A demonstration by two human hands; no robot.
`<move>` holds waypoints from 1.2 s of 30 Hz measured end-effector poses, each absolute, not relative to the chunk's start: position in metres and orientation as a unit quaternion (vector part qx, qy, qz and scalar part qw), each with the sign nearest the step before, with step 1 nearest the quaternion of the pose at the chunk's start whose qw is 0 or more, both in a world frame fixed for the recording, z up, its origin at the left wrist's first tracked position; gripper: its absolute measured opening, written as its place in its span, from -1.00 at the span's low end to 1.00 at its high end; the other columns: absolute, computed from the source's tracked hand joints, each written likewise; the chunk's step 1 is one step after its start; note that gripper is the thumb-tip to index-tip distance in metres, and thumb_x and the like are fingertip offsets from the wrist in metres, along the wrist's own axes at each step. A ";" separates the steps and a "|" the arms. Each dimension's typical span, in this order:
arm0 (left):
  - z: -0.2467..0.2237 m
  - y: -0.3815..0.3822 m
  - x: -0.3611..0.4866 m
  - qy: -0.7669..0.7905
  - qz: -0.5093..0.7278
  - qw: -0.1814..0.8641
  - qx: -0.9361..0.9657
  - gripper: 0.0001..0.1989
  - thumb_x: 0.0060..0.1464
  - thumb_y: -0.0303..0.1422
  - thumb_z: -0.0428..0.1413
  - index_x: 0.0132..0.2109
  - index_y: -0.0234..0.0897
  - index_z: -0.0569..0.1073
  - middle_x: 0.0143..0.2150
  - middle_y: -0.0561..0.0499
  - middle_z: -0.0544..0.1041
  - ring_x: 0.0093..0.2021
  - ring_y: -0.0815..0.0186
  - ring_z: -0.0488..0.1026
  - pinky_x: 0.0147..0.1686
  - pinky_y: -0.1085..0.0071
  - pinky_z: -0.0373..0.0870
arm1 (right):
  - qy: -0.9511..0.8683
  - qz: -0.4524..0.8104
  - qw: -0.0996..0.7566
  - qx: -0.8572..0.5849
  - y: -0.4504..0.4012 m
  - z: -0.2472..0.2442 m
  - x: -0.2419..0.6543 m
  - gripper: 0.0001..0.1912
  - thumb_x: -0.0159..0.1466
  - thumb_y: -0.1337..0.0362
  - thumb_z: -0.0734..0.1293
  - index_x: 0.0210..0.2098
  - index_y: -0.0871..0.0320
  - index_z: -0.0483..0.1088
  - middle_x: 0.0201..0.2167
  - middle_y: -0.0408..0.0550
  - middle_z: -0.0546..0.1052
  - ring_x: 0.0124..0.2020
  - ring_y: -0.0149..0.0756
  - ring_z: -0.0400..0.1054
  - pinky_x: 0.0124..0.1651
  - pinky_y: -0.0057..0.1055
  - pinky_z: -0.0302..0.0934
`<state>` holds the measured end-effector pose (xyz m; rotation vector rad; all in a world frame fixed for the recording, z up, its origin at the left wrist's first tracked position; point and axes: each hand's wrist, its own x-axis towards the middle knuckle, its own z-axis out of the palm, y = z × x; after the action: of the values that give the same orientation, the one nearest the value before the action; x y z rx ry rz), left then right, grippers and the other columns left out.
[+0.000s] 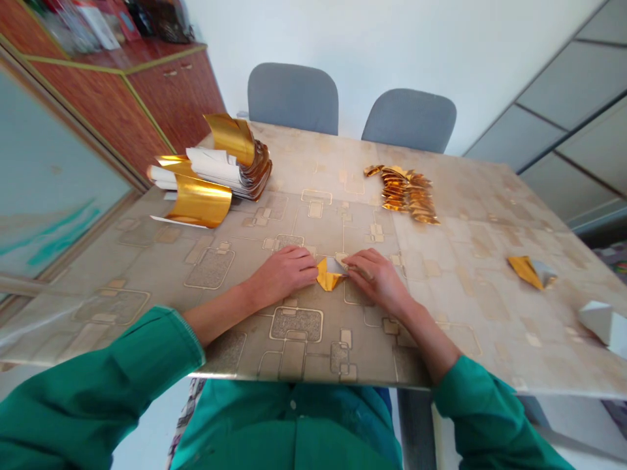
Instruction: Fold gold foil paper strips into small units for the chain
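A small partly folded piece of gold foil paper lies on the patterned tablecloth in front of me, its pale inner side partly showing. My left hand grips its left edge, fingers together. On the opposite side my right hand has its fingers closed on the right corner. The fingertips of both hands partly cover the paper's edges.
Curved gold and white sheets are stacked at the back left. Folded gold pieces stand in rows at the back right. Further right are a gold-and-silver folded paper and a white folded piece. Two grey chairs stand behind the table.
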<state>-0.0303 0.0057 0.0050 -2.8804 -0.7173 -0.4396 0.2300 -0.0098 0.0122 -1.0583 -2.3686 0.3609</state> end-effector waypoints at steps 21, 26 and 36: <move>-0.002 0.009 -0.035 -0.196 -0.173 0.053 -0.964 -0.73 0.39 -0.43 -0.09 -0.07 -0.26 0.52 -0.20 -0.04 0.58 -0.15 0.28 0.46 -0.13 0.34 0.39 | -0.906 0.104 0.183 -0.367 -0.023 0.012 0.226 -0.82 0.40 0.24 0.26 -0.10 0.10 0.46 -0.10 -0.01 0.56 -0.10 -0.20 0.33 0.02 -0.19 0.17; -0.003 0.009 -0.035 -0.219 -0.194 0.045 -0.955 -0.76 0.37 -0.44 -0.05 -0.05 -0.27 0.52 -0.17 -0.04 0.59 -0.15 0.28 0.46 -0.14 0.36 0.39 | -0.905 0.100 0.185 -0.371 -0.024 0.011 0.226 -0.78 0.33 0.13 0.35 -0.11 0.11 0.47 -0.09 0.00 0.55 -0.07 -0.17 0.34 0.03 -0.16 0.18; -0.006 0.007 -0.027 -0.309 -0.219 -0.073 -0.923 -0.83 0.31 -0.29 0.07 -0.11 -0.25 0.53 -0.17 -0.03 0.53 -0.15 0.24 0.41 -0.14 0.33 0.34 | -0.856 0.158 0.266 -0.414 -0.022 0.002 0.219 -0.87 0.37 0.28 0.29 -0.22 0.11 0.49 -0.21 -0.02 0.54 -0.16 -0.22 0.33 -0.09 -0.24 0.23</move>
<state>-0.0268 0.0069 -0.0065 -3.0415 -1.0189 -0.7208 0.2192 -0.0217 0.0022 -1.1177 -2.3117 0.4260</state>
